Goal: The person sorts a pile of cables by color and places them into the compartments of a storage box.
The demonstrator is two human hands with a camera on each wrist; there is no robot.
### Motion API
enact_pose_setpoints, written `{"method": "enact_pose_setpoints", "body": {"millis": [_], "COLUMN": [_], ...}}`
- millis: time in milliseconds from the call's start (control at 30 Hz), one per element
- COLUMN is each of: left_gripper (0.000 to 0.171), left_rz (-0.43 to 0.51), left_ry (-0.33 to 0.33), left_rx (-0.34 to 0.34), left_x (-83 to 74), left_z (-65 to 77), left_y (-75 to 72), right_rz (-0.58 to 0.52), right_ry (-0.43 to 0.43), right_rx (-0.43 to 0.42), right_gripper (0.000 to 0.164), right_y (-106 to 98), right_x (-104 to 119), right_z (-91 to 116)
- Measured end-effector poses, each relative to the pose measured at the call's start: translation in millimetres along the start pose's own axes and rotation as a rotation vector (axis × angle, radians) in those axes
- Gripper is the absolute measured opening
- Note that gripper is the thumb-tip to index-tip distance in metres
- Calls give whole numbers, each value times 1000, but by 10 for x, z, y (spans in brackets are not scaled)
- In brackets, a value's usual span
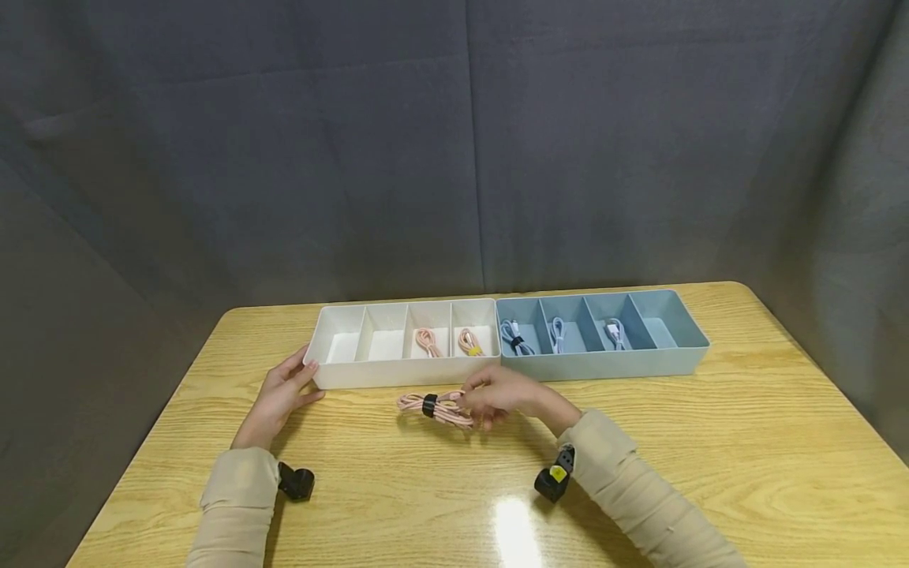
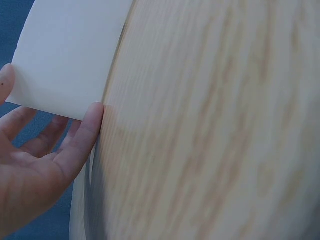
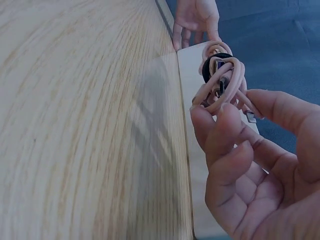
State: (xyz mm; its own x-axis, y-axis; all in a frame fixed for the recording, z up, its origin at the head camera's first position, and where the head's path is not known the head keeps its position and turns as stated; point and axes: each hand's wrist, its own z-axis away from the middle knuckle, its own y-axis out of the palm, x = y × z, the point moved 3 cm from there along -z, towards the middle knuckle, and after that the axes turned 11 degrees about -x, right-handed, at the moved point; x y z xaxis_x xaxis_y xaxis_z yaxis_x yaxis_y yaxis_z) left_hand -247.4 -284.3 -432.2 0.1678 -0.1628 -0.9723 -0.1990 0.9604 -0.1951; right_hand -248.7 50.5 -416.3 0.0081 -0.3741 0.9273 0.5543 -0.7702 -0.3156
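My right hand (image 1: 500, 392) pinches one end of a coiled pink charging cable (image 1: 415, 403), bound with a black strap (image 1: 429, 405). In the right wrist view, the cable (image 3: 235, 85) shows above the fingertips, a metal plug (image 3: 250, 116) sticking out by the thumb. It hangs just in front of a white four-compartment organizer box (image 1: 405, 374). My left hand (image 1: 280, 396) rests at that box's left front corner, fingers fairly straight. From the left wrist, the fingers of this hand (image 2: 40, 155) lie against the end of the white box (image 2: 65, 55).
Two smaller pink cables, one (image 1: 428, 341) and another (image 1: 469, 341), lie in the white box's right compartments. A blue organizer box (image 1: 604, 365) adjoins it on the right, with blue cables (image 1: 558, 335) in three compartments. Behind the wooden table (image 1: 398, 497) hangs a dark grey curtain (image 1: 355, 158).
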Motion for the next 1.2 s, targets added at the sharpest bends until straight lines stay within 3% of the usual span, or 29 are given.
{"method": "enact_pose_setpoints", "body": {"millis": [733, 1000, 1200], "left_gripper": [58, 59, 60], "left_rz": [9, 9, 10], "left_ry": [1, 5, 8], "left_rx": [10, 16, 17], "left_x": [-19, -2, 11], "left_z": [16, 14, 4], "left_y": [-5, -5, -6], "right_rz": [-82, -191, -231], "right_ry": [-22, 37, 19], "right_rx": [-140, -227, -267], "right_gripper": [20, 19, 18], "right_y": [37, 79, 115], "right_x": [144, 226, 275], "right_z": [-37, -70, -109]}}
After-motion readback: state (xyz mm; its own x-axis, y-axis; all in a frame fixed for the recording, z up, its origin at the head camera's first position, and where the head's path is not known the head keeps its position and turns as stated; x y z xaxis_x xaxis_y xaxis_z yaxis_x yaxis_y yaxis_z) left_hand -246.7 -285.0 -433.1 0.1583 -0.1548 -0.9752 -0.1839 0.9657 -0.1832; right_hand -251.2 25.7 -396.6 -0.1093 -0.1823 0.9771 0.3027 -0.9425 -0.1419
